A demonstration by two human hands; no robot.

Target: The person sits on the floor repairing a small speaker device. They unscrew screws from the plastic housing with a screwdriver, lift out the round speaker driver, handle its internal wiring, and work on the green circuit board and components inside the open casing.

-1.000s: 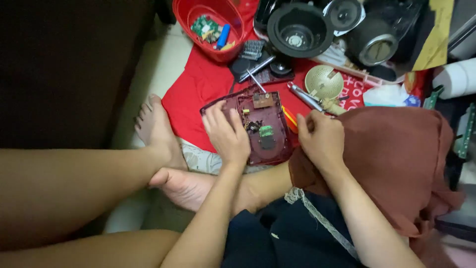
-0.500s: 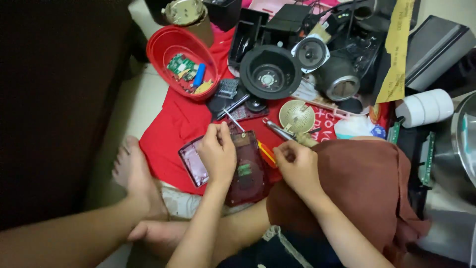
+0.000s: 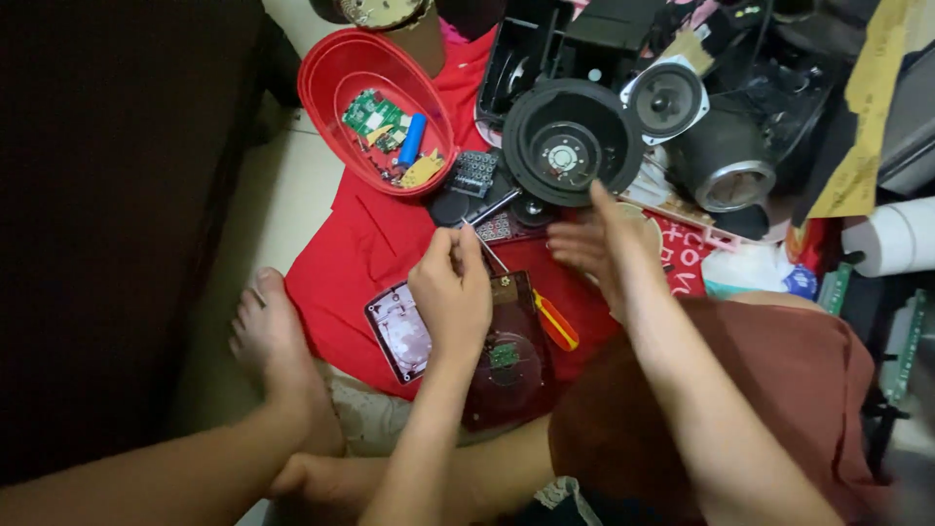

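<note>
Down on the floor, the left hand [image 3: 451, 297] rests over a dark red device shell [image 3: 506, 365], its fingers pinched together on a thin metal tool [image 3: 484, 245] that slants up and away from the knuckles. Just beside the shell lies a translucent cover plate [image 3: 399, 331], and both sit on a red cloth [image 3: 341, 263]. An orange-handled screwdriver [image 3: 557, 321] lies touching the shell's right edge. The right hand [image 3: 599, 244] hovers near a black speaker cone [image 3: 570, 141], fingers spread apart and holding nothing (it is blurred, so finer detail is hard to read). Beyond the left hand stands a red plastic bowl [image 3: 331, 73] holding a green circuit board [image 3: 368, 112] and a blue cylindrical cell [image 3: 411, 139]. A smaller grey speaker [image 3: 667, 100] sits just right of the black cone.
</note>
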